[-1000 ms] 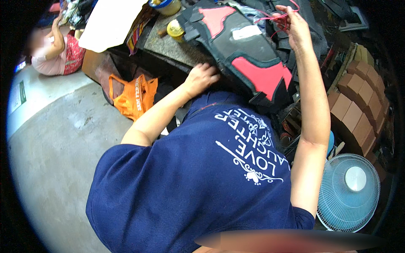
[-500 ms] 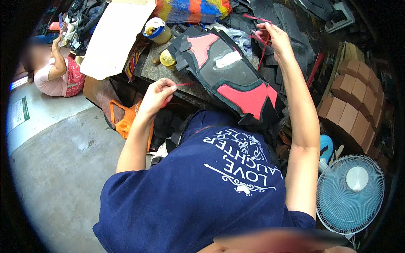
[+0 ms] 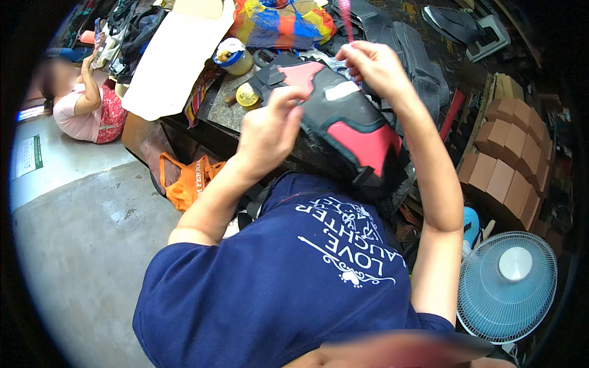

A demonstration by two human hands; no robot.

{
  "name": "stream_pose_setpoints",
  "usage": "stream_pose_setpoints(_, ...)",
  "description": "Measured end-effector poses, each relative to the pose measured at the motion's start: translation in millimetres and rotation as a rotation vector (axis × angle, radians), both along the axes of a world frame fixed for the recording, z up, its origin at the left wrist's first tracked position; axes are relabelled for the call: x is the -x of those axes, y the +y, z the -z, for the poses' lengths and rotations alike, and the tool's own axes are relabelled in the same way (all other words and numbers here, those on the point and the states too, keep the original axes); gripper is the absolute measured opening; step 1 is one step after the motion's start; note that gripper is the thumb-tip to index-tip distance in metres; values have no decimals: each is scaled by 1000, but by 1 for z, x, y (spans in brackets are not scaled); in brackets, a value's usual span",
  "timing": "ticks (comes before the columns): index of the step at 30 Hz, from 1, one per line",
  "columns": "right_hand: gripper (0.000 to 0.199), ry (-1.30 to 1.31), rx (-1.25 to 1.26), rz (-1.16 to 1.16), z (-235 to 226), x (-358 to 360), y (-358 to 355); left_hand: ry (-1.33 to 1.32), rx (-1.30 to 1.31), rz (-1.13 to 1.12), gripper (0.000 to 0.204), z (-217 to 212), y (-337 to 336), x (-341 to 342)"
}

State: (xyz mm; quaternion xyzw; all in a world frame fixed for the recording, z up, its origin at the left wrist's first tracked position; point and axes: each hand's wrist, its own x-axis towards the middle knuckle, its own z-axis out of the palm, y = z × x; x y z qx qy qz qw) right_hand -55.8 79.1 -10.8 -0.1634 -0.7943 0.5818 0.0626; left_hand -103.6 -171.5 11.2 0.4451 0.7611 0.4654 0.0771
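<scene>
A black padded piece with red panels and a small white patch [image 3: 340, 92] lies on the work table, its near end close to my lap. My right hand [image 3: 375, 69] is raised over its far right side, fingers closed in a pinch on a thin red strip [image 3: 346, 21], part of which stands up blurred above the fingertips. My left hand [image 3: 270, 126] is over the piece's left edge, thumb and fingers drawn together. Whatever sits between the left fingertips is too small or hidden to name.
Left of the piece stand a jar with a blue rim [image 3: 235, 60] and a small yellow pot [image 3: 247, 95]. A cream sheet [image 3: 175, 61] lies beyond. Stacked brown blocks [image 3: 506, 156] and a fan [image 3: 509, 285] are at right, an orange bag [image 3: 187, 181] at left. A person [image 3: 86, 101] sits far left.
My left hand has moved up and right, over the piece's edge. My right hand has come left and slightly nearer. The red strip now stands upward from the right hand.
</scene>
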Motion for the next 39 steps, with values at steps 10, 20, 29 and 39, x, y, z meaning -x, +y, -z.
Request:
stream_pose_setpoints(10,20,390,-364,169,27,-20,-75,105,81,63,22,76,38,-2)
stream_pose_setpoints(20,21,624,-696,124,-12,-42,-112,-117,-170,32,28,66,29,-4)
stream_pose_setpoints(29,54,600,-990,28,-22,-57,-89,-183,-388,272,18,29,48,-13)
stream_pose_setpoints(39,32,491,-875,51,20,-95,-98,136,-149,326,24,15,44,-23)
